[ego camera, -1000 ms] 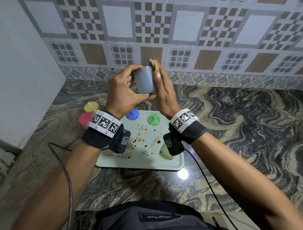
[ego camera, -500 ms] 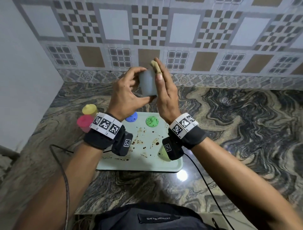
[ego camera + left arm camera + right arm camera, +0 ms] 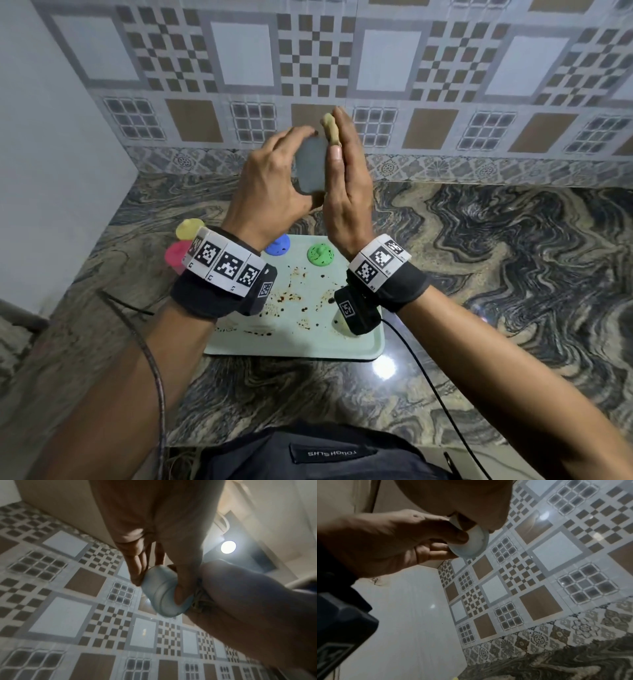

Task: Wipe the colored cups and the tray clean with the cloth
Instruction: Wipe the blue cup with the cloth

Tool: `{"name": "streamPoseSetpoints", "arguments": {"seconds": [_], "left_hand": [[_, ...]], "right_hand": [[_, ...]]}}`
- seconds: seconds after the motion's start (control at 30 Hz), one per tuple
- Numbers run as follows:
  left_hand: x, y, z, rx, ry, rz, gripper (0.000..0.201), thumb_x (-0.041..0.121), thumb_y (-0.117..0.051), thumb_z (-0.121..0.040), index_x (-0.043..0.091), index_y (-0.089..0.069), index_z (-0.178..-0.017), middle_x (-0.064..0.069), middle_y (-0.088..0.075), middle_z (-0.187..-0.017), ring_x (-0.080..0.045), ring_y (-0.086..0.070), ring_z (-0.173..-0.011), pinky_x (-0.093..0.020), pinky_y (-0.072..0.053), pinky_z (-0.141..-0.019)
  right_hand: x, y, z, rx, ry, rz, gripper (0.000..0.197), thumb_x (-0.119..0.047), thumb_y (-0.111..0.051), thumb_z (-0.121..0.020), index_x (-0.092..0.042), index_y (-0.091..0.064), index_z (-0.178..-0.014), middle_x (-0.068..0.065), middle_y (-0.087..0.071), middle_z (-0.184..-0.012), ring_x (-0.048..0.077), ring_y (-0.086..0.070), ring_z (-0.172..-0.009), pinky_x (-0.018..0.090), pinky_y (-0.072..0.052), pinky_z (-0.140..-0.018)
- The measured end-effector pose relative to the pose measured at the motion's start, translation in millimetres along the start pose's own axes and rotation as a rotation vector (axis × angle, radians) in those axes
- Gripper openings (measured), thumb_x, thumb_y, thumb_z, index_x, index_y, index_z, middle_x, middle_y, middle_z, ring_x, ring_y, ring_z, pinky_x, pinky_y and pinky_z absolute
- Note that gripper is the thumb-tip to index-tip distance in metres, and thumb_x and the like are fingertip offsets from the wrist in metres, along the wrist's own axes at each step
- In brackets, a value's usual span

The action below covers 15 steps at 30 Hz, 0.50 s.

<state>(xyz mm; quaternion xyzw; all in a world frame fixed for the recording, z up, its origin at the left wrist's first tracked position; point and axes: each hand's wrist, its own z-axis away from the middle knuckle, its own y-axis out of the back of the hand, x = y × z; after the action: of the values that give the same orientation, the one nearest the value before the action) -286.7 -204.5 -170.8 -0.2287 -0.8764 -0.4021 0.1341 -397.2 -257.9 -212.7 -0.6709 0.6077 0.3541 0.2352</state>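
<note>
Head view: left hand (image 3: 270, 186) is gripping grey cup (image 3: 310, 168) above tray (image 3: 298, 346); right hand (image 3: 346, 192), fingers straight, is pressing cloth (image 3: 330, 128) against the cup.
Left wrist view: fingers (image 3: 137, 566) are curling around cup (image 3: 159, 592).
Right wrist view: cup (image 3: 471, 543) is sitting between both hands.

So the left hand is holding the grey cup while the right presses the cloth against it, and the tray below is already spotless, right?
Not spotless. The head view shows brown stains across the tray. The rest stands: left hand holds the grey cup, right hand presses the cloth against it.
</note>
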Motion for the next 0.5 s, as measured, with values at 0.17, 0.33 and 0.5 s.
{"name": "streamPoseSetpoints", "arguments": {"seconds": [0.17,0.33,0.5], "left_hand": [[-8.0,-2.8,9.6,0.062,0.078,0.24,0.073,0.016,-0.088,-0.063,0.007,-0.056,-0.128,-0.004,-0.067,-0.103,-0.006,-0.064,-0.088,-0.017,-0.056,-0.079],[-8.0,-3.2,4.1,-0.129,0.262,0.578,0.083,0.011,-0.076,-0.073,0.017,-0.039,-0.147,0.0,-0.059,-0.131,-0.008,-0.058,-0.121,-0.036,-0.049,-0.103],[-5.5,2.4,-8.0,-0.135,0.427,0.606,0.066,0.043,-0.067,-0.082,0.024,-0.047,-0.143,0.004,-0.07,-0.114,-0.006,-0.065,-0.106,-0.033,-0.053,-0.095]], "right_hand": [[-12.3,6.6,-8.4,0.047,-0.262,-0.432,0.038,-0.012,-0.03,-0.109,-0.005,-0.043,-0.144,0.01,-0.053,-0.138,0.005,-0.062,-0.113,0.026,-0.055,-0.087],[-12.0,9.7,-16.9,0.096,-0.506,-0.636,0.031,-0.026,-0.037,-0.106,-0.018,-0.056,-0.128,0.004,-0.061,-0.12,0.016,-0.06,-0.099,0.034,-0.051,-0.075],[-8.4,11.5,-13.4,-0.036,-0.19,-0.403,0.043,-0.007,-0.027,-0.109,0.001,-0.029,-0.151,0.011,-0.04,-0.15,-0.009,-0.051,-0.121,0.019,-0.048,-0.096]]}}
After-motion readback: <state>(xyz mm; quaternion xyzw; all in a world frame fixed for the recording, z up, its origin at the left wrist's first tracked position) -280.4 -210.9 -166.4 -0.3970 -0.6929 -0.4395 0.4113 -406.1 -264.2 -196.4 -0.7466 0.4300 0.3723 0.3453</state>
